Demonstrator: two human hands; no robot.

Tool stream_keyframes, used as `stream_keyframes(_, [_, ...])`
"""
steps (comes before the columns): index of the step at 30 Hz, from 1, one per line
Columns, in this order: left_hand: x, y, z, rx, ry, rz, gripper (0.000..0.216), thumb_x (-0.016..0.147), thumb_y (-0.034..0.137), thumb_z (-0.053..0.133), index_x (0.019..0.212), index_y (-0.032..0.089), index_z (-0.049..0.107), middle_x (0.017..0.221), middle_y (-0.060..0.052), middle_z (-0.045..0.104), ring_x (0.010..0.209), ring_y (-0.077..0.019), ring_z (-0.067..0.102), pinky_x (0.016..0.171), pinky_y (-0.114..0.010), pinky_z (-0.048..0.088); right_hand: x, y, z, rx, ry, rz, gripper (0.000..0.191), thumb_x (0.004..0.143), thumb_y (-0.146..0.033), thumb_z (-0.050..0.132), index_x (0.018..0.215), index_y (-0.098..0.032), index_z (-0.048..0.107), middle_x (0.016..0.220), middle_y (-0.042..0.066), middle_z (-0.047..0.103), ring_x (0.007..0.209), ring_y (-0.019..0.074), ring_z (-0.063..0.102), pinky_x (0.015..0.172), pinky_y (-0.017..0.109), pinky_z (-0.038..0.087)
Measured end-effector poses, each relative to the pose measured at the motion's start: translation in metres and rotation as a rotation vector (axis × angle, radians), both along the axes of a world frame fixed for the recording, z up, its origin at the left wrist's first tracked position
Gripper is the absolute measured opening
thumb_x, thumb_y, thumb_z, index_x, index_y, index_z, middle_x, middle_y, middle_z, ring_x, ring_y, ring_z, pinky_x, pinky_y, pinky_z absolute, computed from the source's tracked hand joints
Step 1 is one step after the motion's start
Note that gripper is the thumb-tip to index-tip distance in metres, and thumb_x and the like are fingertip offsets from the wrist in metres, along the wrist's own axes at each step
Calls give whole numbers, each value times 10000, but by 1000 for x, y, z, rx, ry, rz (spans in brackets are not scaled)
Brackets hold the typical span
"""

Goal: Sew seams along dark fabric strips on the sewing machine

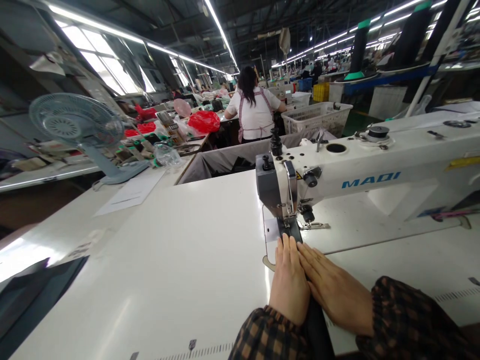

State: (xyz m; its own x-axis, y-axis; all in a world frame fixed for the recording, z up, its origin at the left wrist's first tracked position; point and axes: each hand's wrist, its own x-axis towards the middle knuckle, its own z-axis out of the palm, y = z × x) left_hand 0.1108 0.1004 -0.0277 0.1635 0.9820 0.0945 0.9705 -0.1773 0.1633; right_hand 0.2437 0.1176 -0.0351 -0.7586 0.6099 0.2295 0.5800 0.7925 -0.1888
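Note:
A narrow strip of black fabric (318, 330) runs up the table and passes beneath the presser foot of a white sewing machine (352, 172). My left hand (288, 282) lies flat on the strip, its fingers stretched toward the needle area. Beside it, my right hand (333, 287) also rests flat with straight fingers, angled in from the right. Both sets of fingertips are just short of the presser foot (288, 220). Part of the strip is hidden under my hands.
Dark fabric pieces (37, 295) lie at the table's left. A blue-grey fan (90, 135) and a paper sheet (131, 192) are at the back left. Behind the table, a cloth-lined bin (213, 162) holds dark pieces. A person (253, 107) sits beyond it, near a white basket (317, 120).

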Motion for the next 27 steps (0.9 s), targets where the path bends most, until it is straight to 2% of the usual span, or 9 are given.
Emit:
stream_keyframes(4, [4, 2, 2, 79, 99, -38, 549, 696, -42, 279, 1243, -55, 327, 1324, -253, 290, 1257, -329, 115, 988, -529, 297, -2, 2, -2, 6, 39, -2, 518, 821, -141, 341, 1319, -52, 228, 1373, 128, 185, 1261, 202, 148, 1021, 388, 286])
stream_keyframes(7, [6, 0, 4, 120, 131, -68, 509, 716, -26, 287, 1214, -24, 389, 1299, -230, 353, 1254, -328, 177, 972, -558, 307, -2, 2, -2, -2, 82, 12, 533, 806, -109, 334, 1326, -73, 220, 1368, 119, 205, 1257, 203, 159, 1017, 387, 297])
stream_keyframes(10, [8, -7, 13, 62, 113, 14, 517, 714, -8, 318, 1225, 24, 394, 1301, -189, 376, 1231, -305, 280, 971, -514, 335, -2, -1, -1, -16, 68, 10, 558, 793, -91, 332, 1332, -65, 190, 1378, 114, 181, 1261, 203, 145, 1025, 387, 284])
stream_keyframes(13, [10, -12, 31, -4, 87, 134, 492, 725, 17, 356, 1210, 69, 419, 1264, -155, 432, 1164, -285, 384, 970, -477, 340, 0, -6, -2, -20, 41, 4, 544, 802, -94, 328, 1330, -65, 199, 1385, 103, 163, 1266, 209, 121, 1027, 393, 281])
stream_keyframes(16, [10, -11, 50, -111, 41, 176, 389, 736, 55, 387, 1108, 91, 493, 1069, -124, 556, 974, -263, 505, 855, -438, 435, 3, -9, -4, -2, 23, -6, 510, 823, -107, 311, 1324, -71, 222, 1387, 89, 166, 1265, 202, 130, 1026, 383, 286])
stream_keyframes(19, [12, -8, 60, -200, -24, 184, 335, 710, 78, 420, 1033, 102, 506, 964, -109, 553, 879, -257, 516, 701, -386, 493, 4, -9, -6, 6, 21, -5, 523, 811, -96, 314, 1325, -74, 219, 1387, 86, 167, 1262, 199, 145, 1024, 378, 290])
stream_keyframes(23, [18, -1, 59, -200, 16, 211, 364, 670, 0, 379, 1002, 88, 498, 969, -133, 522, 869, -264, 508, 591, -338, 483, 4, -8, -5, -27, 91, 14, 578, 778, -79, 332, 1337, -79, 182, 1378, 95, 191, 1255, 202, 172, 1016, 384, 306])
stream_keyframes(27, [11, 4, 47, -147, -52, 312, 319, 701, 15, 370, 976, 77, 521, 925, -131, 529, 826, -245, 533, 618, -327, 461, 5, -8, -4, 13, 87, 3, 509, 814, -119, 342, 1316, -98, 261, 1365, 95, 232, 1245, 215, 208, 996, 406, 333])
